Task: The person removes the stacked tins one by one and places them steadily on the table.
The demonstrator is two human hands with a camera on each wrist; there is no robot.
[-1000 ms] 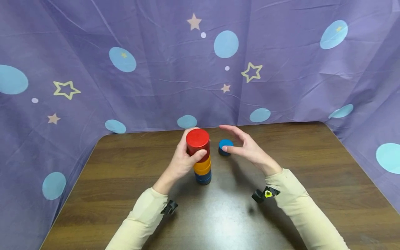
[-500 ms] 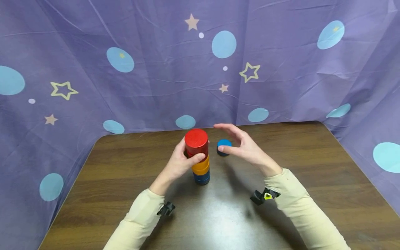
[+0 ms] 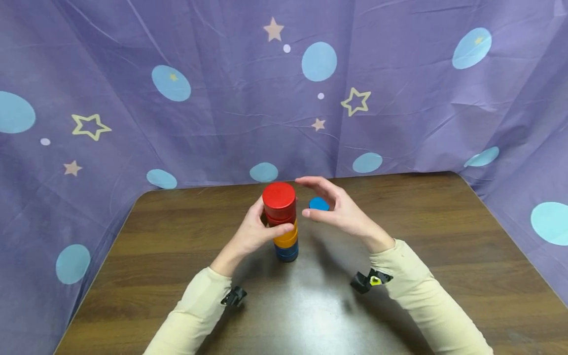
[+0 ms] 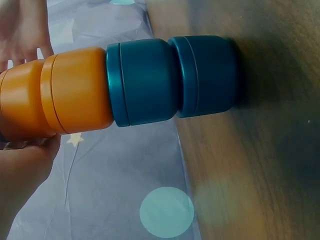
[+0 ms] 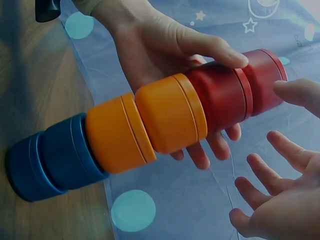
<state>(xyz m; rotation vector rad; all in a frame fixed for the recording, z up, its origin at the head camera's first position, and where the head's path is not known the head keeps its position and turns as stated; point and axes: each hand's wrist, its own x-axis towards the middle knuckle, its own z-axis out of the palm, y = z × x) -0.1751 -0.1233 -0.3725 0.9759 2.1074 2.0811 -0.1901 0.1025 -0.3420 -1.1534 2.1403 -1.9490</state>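
Observation:
An upright stack of round containers (image 3: 286,240) stands on the table, two blue at the bottom, two orange between and two red on top. My left hand (image 3: 248,235) is round its upper part; the right wrist view has its thumb (image 5: 225,52) across the lower red container (image 5: 220,95), fingers behind. Right of the stack my right hand (image 3: 343,212) is held open with thumb and fingers apart, near the top red container (image 5: 265,80), without visible contact. Beyond that hand lies a separate blue round piece (image 3: 318,203), partly hidden by it.
The wooden table (image 3: 168,251) ends at a purple curtain (image 3: 222,123) with stars and dots hanging behind it. Black devices are strapped at the left wrist (image 3: 234,296) and right wrist (image 3: 370,281).
My right hand has moved left, closer to the stack, away from the blue piece. My left thumb has slid a little lower along the stack, which stays standing.

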